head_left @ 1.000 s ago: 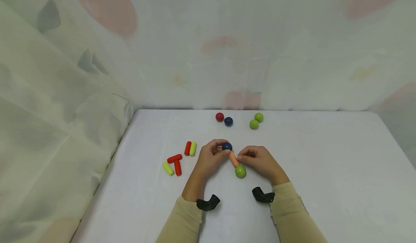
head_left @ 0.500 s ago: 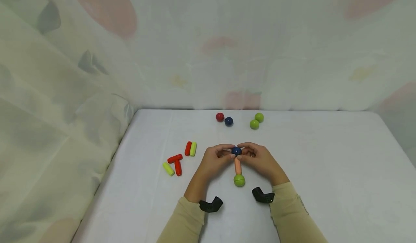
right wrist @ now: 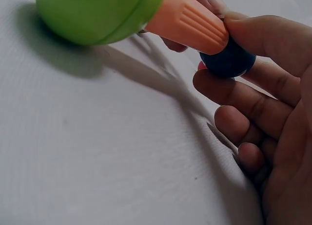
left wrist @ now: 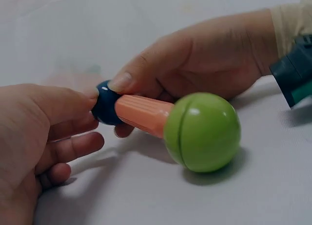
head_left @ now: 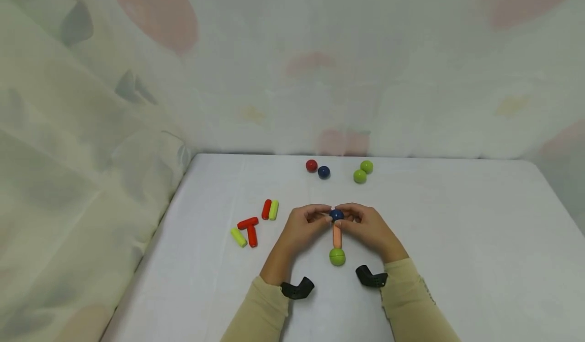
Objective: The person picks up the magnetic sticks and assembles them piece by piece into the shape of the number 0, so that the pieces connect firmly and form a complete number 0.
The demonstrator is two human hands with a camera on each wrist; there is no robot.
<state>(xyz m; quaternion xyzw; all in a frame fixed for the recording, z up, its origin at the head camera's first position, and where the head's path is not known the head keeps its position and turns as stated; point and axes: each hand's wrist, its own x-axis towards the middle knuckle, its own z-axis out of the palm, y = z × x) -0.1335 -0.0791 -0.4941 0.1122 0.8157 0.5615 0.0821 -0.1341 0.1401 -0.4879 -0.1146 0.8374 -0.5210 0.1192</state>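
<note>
Both hands meet at a dark blue ball (head_left: 336, 215) fixed at the far end of an orange ribbed rod (head_left: 337, 236). A green ball (head_left: 337, 257) with a groove round it sits at the rod's near end. My left hand (head_left: 305, 228) pinches the blue ball from the left with thumb and fingers. From the right, my right hand (head_left: 368, 228) pinches the same ball, its thumb beside the joint with the rod. In the left wrist view the green ball (left wrist: 204, 132) appears large, close to the cloth.
Red rods (head_left: 252, 236) and yellow-green rods (head_left: 238, 237) lie on the left of the white table (head_left: 457, 240). Toward the back are a red ball (head_left: 312, 165), another blue ball (head_left: 324, 172) and two green balls (head_left: 360, 176). A patterned curtain (head_left: 91, 154) hangs at the left.
The joined piece has turned from slanted to pointing straight toward me and moved slightly right and nearer. My right hand has shifted from the orange rod to the blue ball, which both hands now grip.
</note>
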